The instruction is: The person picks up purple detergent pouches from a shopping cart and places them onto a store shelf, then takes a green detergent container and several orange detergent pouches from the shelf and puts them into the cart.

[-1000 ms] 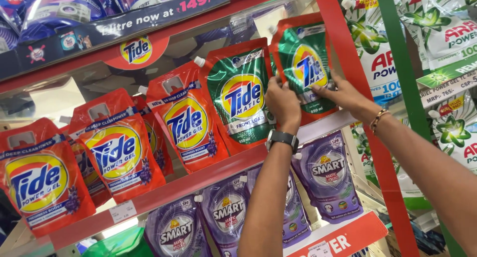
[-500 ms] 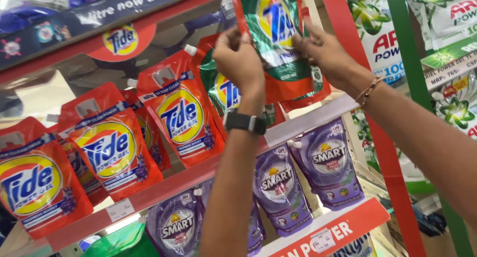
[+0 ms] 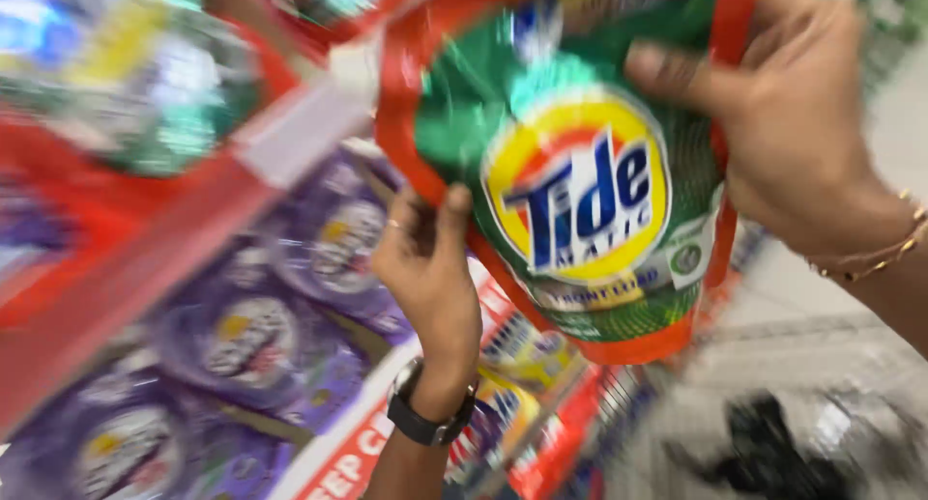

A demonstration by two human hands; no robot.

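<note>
A green detergent refill pouch [image 3: 570, 181] with a red border and a round yellow and orange emblem fills the upper middle of the head view, held close to the camera. My left hand [image 3: 430, 273], with a black watch on the wrist, grips its lower left edge. My right hand [image 3: 788, 123], with a thin bracelet on the wrist, holds its upper right side, thumb across the front. The picture is blurred by motion.
Red store shelves [image 3: 145, 268] run along the left. Purple detergent pouches [image 3: 251, 336] stand on the lower shelf, and green and orange pouches [image 3: 174, 85] sit blurred above. Grey floor and a dark object [image 3: 773, 452] show at lower right.
The green pouch has come off the shelf and towards the camera, held in both hands. The view has swung down and to the right, blurring the shelves.
</note>
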